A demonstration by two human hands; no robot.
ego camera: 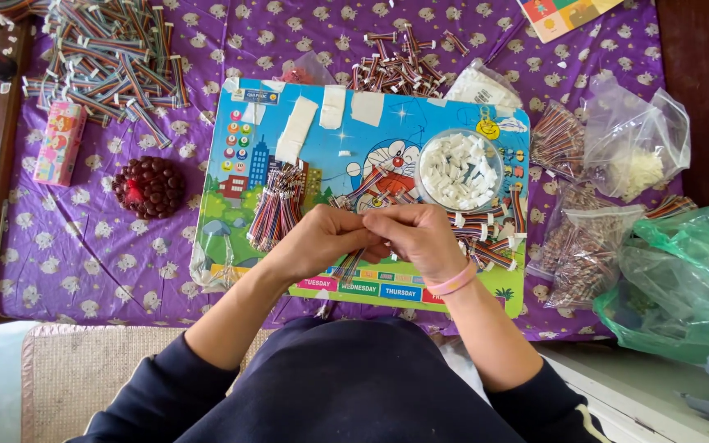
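Note:
My left hand (317,242) and my right hand (422,238) meet over a colourful cartoon board (322,164) and pinch a short multicoloured ribbon cable (353,264) between their fingertips; its end hangs below my fingers. A bundle of similar cables (276,205) lies on the board left of my hands. A round clear bowl of small white connectors (459,170) stands just beyond my right hand. More loose cables (490,238) lie at the right of the board. A pink band circles my right wrist.
A purple patterned cloth (84,246) covers the table. A large heap of ribbon cables (108,53) lies far left, a smaller pile (395,70) at top centre. A dark bead-like mound (149,187), a pink box (59,143), clear bags (633,143) and a green bag (683,279) surround the board.

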